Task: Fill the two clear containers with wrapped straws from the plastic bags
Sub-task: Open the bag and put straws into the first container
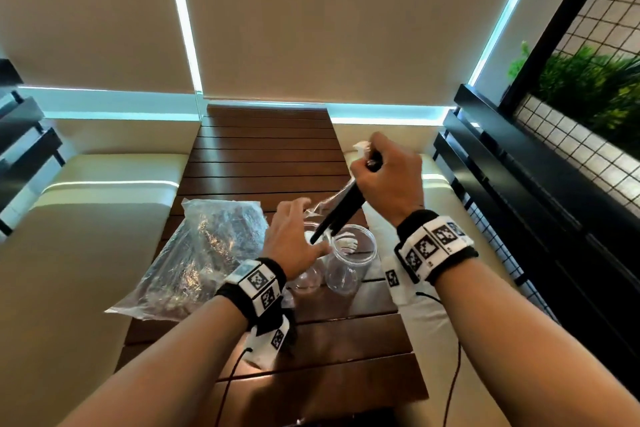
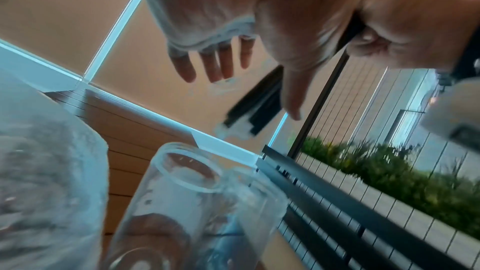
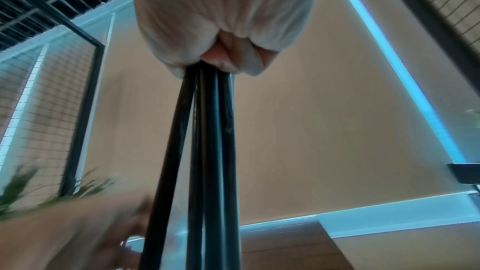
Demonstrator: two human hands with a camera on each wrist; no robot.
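Two clear containers stand side by side on the wooden table [image 1: 263, 163]: the right one [image 1: 348, 276] and the left one [image 1: 307, 280], also seen in the left wrist view [image 2: 187, 174]. My right hand [image 1: 372, 163] grips a bundle of black wrapped straws [image 1: 341, 208] near their top ends. They slant down, with the lower ends over the right container's mouth. The right wrist view shows the straws [image 3: 207, 151] coming out of my fist [image 3: 221, 28]. My left hand [image 1: 306, 230] hovers over the left container with fingers [image 2: 210, 63] spread, holding nothing.
A large clear plastic bag [image 1: 207, 253] of dark straws lies on the table to the left of the containers. Cream seat cushions [image 1: 86, 218] flank the table. A black mesh railing [image 1: 519, 201] with plants behind it runs along the right.
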